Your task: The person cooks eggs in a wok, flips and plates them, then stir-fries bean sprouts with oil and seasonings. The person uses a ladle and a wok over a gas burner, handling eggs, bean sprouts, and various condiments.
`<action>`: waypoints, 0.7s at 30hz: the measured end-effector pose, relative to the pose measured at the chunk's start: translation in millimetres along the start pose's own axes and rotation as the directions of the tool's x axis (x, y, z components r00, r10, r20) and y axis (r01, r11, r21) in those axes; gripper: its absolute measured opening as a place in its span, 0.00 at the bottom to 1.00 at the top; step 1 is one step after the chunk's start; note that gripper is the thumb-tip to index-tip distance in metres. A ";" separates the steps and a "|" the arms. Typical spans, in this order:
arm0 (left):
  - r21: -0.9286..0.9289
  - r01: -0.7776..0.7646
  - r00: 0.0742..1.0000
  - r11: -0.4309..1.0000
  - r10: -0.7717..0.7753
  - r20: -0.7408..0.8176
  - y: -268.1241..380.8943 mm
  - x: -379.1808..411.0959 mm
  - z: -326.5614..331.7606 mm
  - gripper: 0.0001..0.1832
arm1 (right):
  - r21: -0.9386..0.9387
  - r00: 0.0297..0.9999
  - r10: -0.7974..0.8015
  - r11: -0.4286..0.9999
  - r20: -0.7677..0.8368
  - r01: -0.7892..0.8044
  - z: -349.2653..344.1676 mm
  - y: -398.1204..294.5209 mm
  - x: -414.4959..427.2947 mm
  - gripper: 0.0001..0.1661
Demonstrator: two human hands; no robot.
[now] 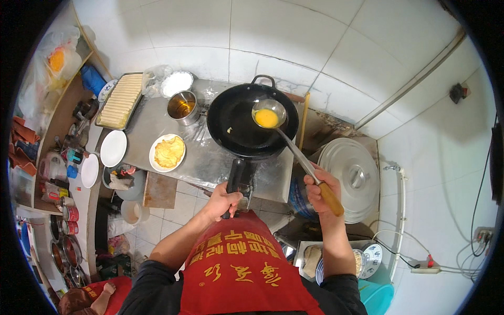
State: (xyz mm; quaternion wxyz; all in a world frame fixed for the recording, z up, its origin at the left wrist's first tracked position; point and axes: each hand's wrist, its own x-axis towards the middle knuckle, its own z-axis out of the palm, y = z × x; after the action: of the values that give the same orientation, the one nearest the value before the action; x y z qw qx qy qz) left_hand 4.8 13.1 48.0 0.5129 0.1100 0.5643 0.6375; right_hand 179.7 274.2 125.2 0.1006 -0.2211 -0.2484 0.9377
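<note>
A black wok with a long black handle sits at the right end of the metal counter. My left hand grips that handle near its end. In my right hand is a metal ladle with a wooden grip. Its bowl is over the wok and holds yellow liquid, which looks like beaten egg. A small pale scrap lies on the wok's inner surface. Left of the wok, a white plate carries a folded yellow omelette. Behind it stands a metal pot with amber liquid, probably oil.
A tray of pale rolls lies at the far left of the counter, near an empty white plate. Large round lids stand right of the wok. Crowded shelves line the left side. Another person's hand shows at lower left.
</note>
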 end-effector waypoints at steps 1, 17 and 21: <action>-0.036 0.007 1.000 0.999 -0.007 0.002 -3.2 0.1 1.2 0.07 | 0.005 1.000 0.017 1.000 -0.005 -0.017 -2.9 1.0 2.2 0.24; 0.052 -0.041 0.996 0.998 0.037 0.076 -44.8 16.8 -13.9 0.05 | -0.324 0.985 -0.016 0.945 -0.173 -0.041 -6.8 28.2 36.0 0.29; 0.029 -0.033 0.998 0.999 0.031 0.057 -44.5 15.6 -10.4 0.05 | -0.492 0.971 -0.085 0.870 -0.222 -0.036 6.4 34.6 35.2 0.30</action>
State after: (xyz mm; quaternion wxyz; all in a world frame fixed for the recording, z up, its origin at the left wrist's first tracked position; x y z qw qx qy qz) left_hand 14.0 11.7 0.5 0.5168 0.1445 0.5571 0.6338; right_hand 142.9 252.4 99.7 0.0818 -0.3461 -0.4680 0.8090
